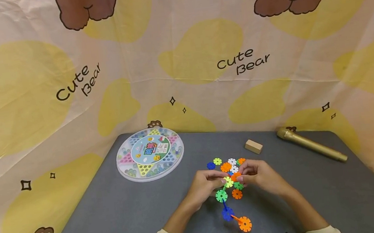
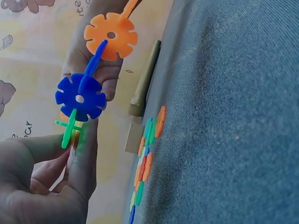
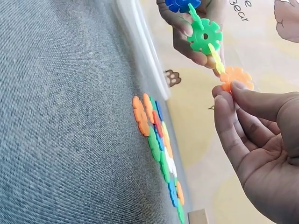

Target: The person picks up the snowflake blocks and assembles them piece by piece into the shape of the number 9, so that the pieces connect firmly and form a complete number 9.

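**Disc chain (image 1: pixel 226 215) held up between two hands above the counter (image 1: pixel 116 224)**

The chain is built of notched, flower-edged plastic discs, slotted into one another at angles, and is held clear of the dark grey surface. Its orange end trails toward the person; blue and green pieces follow, up to a yellow disc (image 1: pixel 228 181) near the fingertips.

The left hand (image 1: pixel 204 185) has its fingers narrowed in a pinch on the yellow disc. The right hand (image 1: pixel 263 175) pinches an orange disc (image 3: pixel 240 73) between thumb and fingers, its edge meeting the yellow one; whether the two are slotted together cannot be told.

Under and just beyond the hands lie more discs (image 1: pixel 226 167) in orange, white, green and blue, grouped close.

Farther out, a wooden block (image 1: pixel 253 147) sits behind the right hand. A round game board (image 1: pixel 150 149) with marbles under a clear cover lies at the far left, and a gold microphone-shaped rod (image 1: pixel 311 144) at the far right. Behind everything hangs a "Cute Bear" printed cloth (image 1: pixel 193 46).
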`<action>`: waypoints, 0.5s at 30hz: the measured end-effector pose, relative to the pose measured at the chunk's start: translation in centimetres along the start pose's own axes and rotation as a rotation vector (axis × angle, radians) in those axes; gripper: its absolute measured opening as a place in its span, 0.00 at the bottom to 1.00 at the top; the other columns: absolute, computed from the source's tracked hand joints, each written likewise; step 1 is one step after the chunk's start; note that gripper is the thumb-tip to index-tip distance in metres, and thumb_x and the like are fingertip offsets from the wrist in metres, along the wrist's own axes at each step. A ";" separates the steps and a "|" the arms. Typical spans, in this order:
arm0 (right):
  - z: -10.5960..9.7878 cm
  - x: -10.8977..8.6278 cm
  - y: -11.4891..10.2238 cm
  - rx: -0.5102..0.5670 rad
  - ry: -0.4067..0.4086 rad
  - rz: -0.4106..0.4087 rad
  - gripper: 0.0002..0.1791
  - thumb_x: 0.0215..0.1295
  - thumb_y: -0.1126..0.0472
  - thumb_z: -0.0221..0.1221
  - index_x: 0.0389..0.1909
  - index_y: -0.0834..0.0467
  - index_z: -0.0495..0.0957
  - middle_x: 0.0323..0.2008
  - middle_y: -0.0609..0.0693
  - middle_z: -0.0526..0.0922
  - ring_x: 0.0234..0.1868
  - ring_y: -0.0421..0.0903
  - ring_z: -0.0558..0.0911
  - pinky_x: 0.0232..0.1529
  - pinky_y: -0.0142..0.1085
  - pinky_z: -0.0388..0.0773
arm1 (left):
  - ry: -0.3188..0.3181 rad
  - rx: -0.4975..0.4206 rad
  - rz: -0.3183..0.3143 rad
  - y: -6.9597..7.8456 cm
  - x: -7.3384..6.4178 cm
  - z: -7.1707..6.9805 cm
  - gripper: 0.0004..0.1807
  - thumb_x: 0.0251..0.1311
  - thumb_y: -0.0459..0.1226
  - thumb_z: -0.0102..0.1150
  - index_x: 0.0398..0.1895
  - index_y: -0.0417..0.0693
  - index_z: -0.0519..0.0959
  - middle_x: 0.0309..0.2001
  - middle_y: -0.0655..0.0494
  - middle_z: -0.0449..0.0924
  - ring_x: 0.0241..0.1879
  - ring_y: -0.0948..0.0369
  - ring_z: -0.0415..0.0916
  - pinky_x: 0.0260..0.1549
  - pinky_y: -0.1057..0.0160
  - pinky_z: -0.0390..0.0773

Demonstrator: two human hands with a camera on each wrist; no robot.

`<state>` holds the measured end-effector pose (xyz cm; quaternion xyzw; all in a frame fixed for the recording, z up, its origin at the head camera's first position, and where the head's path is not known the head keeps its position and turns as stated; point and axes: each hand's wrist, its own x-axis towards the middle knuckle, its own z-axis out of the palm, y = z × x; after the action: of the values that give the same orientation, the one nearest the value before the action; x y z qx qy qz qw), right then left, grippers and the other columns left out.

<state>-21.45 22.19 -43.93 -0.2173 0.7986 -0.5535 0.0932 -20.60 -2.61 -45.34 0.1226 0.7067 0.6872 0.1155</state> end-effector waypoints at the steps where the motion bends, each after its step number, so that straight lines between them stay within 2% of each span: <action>1: 0.0 0.0 0.0 0.003 -0.002 -0.003 0.08 0.73 0.65 0.66 0.44 0.66 0.80 0.37 0.67 0.87 0.35 0.60 0.88 0.42 0.49 0.89 | -0.001 -0.003 0.001 0.0 0.0 0.0 0.11 0.66 0.35 0.70 0.49 0.41 0.91 0.40 0.51 0.90 0.33 0.64 0.82 0.27 0.67 0.83; 6: 0.2 -0.1 -0.1 -0.010 0.014 -0.004 0.08 0.72 0.64 0.67 0.44 0.65 0.82 0.38 0.68 0.88 0.36 0.63 0.88 0.42 0.49 0.89 | -0.002 -0.010 0.008 0.0 -0.1 0.0 0.11 0.66 0.35 0.70 0.49 0.41 0.91 0.41 0.49 0.90 0.34 0.63 0.84 0.29 0.63 0.86; 11: 0.5 -0.2 0.0 -0.029 0.052 0.009 0.09 0.71 0.61 0.69 0.44 0.63 0.87 0.36 0.64 0.89 0.36 0.63 0.88 0.42 0.49 0.89 | 0.002 -0.022 -0.010 0.0 0.0 0.0 0.10 0.65 0.35 0.71 0.47 0.41 0.91 0.39 0.51 0.90 0.33 0.64 0.84 0.26 0.66 0.84; 15: 0.8 -0.3 0.3 -0.022 0.070 -0.020 0.06 0.70 0.62 0.69 0.41 0.62 0.88 0.34 0.60 0.89 0.34 0.62 0.88 0.41 0.49 0.89 | 0.004 -0.048 -0.024 -0.2 0.2 0.0 0.11 0.64 0.34 0.72 0.47 0.39 0.91 0.37 0.52 0.90 0.31 0.64 0.84 0.23 0.69 0.81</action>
<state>-20.99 21.75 -44.47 -0.2069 0.8052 -0.5527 0.0572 -20.77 -2.53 -45.49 0.1102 0.6914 0.7029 0.1253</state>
